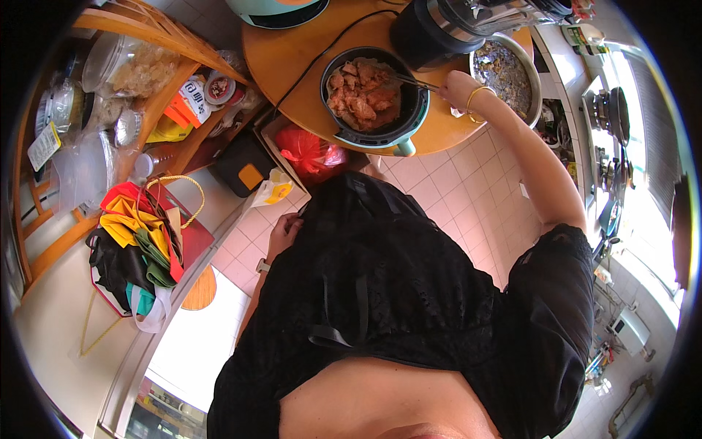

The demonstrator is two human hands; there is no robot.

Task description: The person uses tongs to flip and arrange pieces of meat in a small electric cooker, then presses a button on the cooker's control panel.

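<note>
On a round wooden table (285,66) stands an air fryer basket (420,112) with a mint-green handle. Pieces of reddish, seasoned meat (364,96) lie in it on a pale liner. My right hand (466,90), with a gold bracelet at the wrist, grips the end of a pair of metal chopsticks or tongs (414,81), whose far end reaches over the basket's right rim. Just right of that hand is a steel bowl (535,82) holding a dark, speckled mixture. My left hand (284,233) hangs low beside my black clothing, fingers curled; whether it holds anything is hidden.
A blender (433,33) and a mint-green appliance (277,12) stand at the table's back, with a black cable (323,52) between them. Below the table edge sits a box with a red plastic bag (310,151). Packed wooden shelves (46,258) and a bag of folded bags (194,236) stand left.
</note>
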